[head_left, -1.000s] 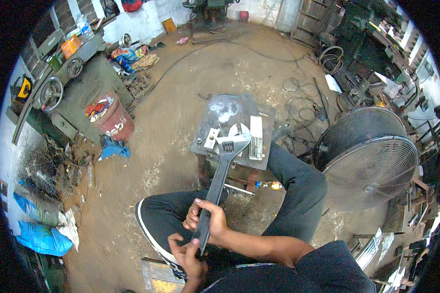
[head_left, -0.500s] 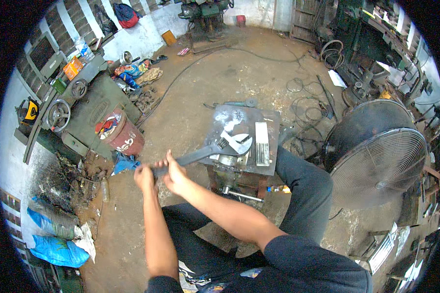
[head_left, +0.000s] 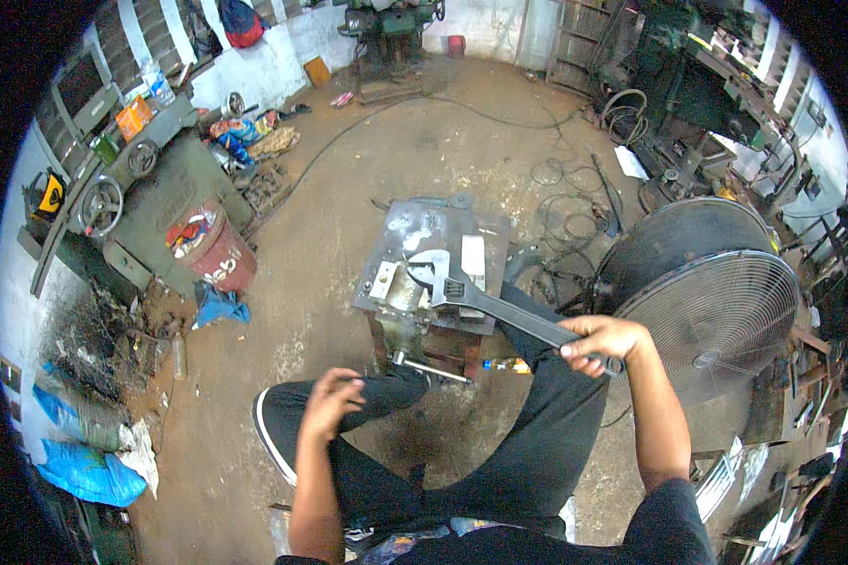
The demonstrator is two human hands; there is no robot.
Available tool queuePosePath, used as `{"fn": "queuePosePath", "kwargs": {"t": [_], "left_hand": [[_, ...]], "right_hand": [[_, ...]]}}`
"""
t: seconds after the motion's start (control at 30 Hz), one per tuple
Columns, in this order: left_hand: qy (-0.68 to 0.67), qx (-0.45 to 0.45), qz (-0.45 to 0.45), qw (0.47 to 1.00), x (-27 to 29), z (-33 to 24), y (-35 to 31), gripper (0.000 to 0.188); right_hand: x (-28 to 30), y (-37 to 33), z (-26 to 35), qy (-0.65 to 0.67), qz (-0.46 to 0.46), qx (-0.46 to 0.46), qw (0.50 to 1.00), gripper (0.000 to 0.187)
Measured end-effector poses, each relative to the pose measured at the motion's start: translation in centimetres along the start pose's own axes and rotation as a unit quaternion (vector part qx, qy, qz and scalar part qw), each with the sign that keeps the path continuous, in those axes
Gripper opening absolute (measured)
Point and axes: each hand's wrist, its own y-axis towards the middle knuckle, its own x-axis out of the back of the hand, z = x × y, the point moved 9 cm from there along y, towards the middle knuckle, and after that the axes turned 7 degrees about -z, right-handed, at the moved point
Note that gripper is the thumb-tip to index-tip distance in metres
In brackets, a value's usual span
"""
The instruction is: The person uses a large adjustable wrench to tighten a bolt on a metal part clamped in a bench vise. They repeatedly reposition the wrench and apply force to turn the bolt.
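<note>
My right hand (head_left: 605, 345) is wrapped round the end of a large adjustable wrench (head_left: 518, 315). The wrench head reaches left over a small metal-topped table (head_left: 413, 224); whether its jaws grip anything there I cannot tell. Beside the jaws sits a small pale metal block (head_left: 383, 280). Behind the wrench lies a light flat bar (head_left: 472, 256). At the table's near side is a vise with a sliding bar handle (head_left: 432, 367). My left hand (head_left: 334, 403) hangs over my left leg with loosely bent fingers, holding nothing.
A big drum fan (head_left: 707, 320) stands close on my right. To the left are a red bucket of rags (head_left: 219, 250) and a green machine with handwheels (head_left: 102, 206). Cables (head_left: 575, 202) coil on the floor. A small bottle (head_left: 506, 365) lies beside the table's leg.
The wrench has swung from the left side to the right, its head now turned left. My left hand has let go of it and dropped toward my leg; my right hand still holds the handle.
</note>
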Motion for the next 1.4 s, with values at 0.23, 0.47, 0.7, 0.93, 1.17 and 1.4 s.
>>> {"fn": "queuePosePath", "kwargs": {"t": [0.23,0.47,0.7,0.93,1.17,1.4], "left_hand": [[0.053,-0.048,0.286,0.956,-9.7,4.4,-10.7,0.030],[-0.316,0.095,-0.033,0.943,2.9,5.5,-13.9,0.065],[-0.200,-0.193,-0.421,0.863,13.3,-6.0,-3.9,0.041],[-0.466,-0.263,-0.338,0.774,15.7,-13.6,14.3,0.024],[-0.442,-0.138,-0.242,0.853,11.4,-20.6,28.3,0.026],[-0.535,-0.070,-0.229,0.810,10.8,-17.1,27.7,0.028]], "right_hand": [[-14.4,5.9,-8.3,0.297,-0.045,-0.054,0.952,0.015],[-32.1,21.3,-3.5,0.451,-0.072,0.154,0.876,0.028],[-34.8,33.1,8.5,0.474,0.002,0.135,0.870,0.040],[-28.7,33.6,13.5,0.340,-0.040,0.235,0.910,0.044],[-22.4,18.7,-2.7,0.299,0.078,0.137,0.941,0.059],[-19.4,10.3,-16.9,0.409,-0.023,0.081,0.909,0.061]]}}
